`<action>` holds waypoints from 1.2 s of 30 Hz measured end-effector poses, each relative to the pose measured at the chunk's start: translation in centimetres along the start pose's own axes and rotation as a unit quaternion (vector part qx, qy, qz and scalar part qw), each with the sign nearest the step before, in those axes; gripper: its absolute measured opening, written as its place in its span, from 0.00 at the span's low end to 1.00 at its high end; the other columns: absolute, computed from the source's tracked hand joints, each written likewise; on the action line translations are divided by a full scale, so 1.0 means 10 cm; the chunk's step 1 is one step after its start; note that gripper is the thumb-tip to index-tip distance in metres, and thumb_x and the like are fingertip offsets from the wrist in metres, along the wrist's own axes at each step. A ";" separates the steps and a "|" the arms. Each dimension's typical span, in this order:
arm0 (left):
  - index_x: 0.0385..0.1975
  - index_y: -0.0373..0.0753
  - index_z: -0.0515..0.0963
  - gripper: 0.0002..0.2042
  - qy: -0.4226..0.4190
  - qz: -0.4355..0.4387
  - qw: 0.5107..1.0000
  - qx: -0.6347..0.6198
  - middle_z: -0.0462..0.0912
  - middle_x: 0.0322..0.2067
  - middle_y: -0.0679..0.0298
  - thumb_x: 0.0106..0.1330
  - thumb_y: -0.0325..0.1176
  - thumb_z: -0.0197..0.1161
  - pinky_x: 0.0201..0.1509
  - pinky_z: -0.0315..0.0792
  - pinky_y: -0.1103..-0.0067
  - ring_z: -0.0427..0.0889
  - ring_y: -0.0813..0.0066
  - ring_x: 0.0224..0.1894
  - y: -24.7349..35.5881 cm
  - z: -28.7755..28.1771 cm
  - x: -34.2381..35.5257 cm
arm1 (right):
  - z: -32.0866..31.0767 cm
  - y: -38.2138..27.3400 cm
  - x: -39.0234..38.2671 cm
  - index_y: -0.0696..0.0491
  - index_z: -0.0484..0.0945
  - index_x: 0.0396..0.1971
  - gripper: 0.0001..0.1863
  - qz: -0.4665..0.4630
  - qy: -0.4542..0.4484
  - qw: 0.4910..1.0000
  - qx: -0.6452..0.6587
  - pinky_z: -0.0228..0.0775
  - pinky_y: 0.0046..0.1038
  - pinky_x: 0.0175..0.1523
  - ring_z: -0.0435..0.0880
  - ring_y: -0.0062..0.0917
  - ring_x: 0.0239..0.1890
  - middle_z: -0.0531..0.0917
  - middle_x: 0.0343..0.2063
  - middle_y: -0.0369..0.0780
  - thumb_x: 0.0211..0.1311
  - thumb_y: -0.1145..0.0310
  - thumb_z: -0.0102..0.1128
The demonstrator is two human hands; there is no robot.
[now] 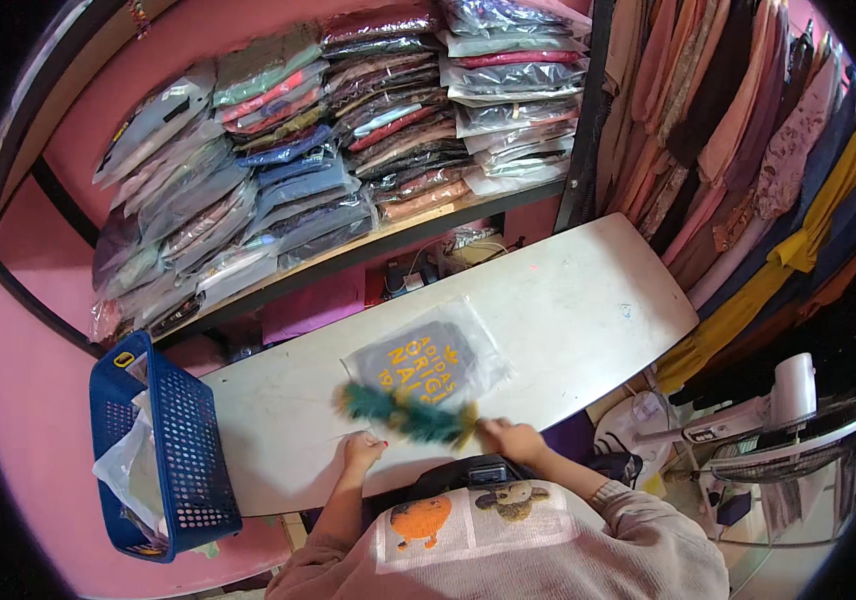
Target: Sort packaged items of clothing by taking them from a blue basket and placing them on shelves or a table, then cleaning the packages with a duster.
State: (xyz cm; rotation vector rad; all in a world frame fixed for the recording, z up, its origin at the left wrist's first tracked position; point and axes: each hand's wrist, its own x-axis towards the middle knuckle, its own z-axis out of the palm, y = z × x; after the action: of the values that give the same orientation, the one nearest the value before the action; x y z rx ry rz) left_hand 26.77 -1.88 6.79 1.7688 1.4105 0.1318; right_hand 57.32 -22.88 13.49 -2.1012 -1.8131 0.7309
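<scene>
My right hand [510, 440] is closed around the handle end of a feather duster [418, 418] with green and yellowish, slightly blurred plumes. The duster points left and lies over the near edge of a folded dark grey garment with yellow lettering [418, 355]. That garment is inside a clear plastic bag [488, 365], flat on the white table [568, 290]. To the left of the duster, my left hand [363, 452] rests as a fist near the table's front edge, with nothing sticking out of it.
A blue perforated basket [193, 440] holding plastic packaging stands at the table's left end. Behind the table, a shelf [448, 212] carries stacks of bagged clothes [403, 120]. Hanging garments [728, 130] fill the right side, above a white fan [798, 430].
</scene>
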 end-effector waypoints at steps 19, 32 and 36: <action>0.30 0.34 0.73 0.06 0.088 0.234 0.929 0.272 0.74 0.33 0.55 0.54 0.27 0.54 0.42 0.71 0.66 0.74 0.54 0.39 0.43 -0.03 -0.46 | 0.04 0.68 0.87 0.63 0.69 0.43 0.22 0.190 0.282 0.918 0.203 0.70 0.33 0.42 0.78 0.41 0.34 0.78 0.30 0.51 0.53 0.64 0.59; 0.29 0.37 0.70 0.03 -0.058 0.266 0.952 -0.141 0.70 0.26 0.65 0.57 0.27 0.50 0.42 0.72 0.74 0.73 0.71 0.32 1.28 -0.81 -0.51 | -1.59 0.36 0.79 0.54 0.68 0.26 0.05 0.061 0.140 0.672 0.725 0.69 0.25 0.27 0.78 0.26 0.23 0.73 0.22 0.38 0.55 0.69 0.50; 0.32 0.38 0.69 0.04 -0.059 0.135 0.937 -0.317 0.67 0.25 0.70 0.62 0.29 0.49 0.37 0.75 0.75 0.72 0.79 0.30 1.57 -1.02 -0.40 | -2.02 -0.07 1.12 0.52 0.66 0.27 0.03 0.046 0.236 0.627 0.741 0.71 0.30 0.33 0.78 0.30 0.37 0.69 0.26 0.37 0.59 0.70 0.47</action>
State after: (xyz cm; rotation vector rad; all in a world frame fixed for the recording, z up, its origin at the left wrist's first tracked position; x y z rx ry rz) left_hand 31.55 0.19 25.23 1.3807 0.8890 0.5545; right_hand 68.58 -9.43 28.54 -0.9636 -0.3045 0.9954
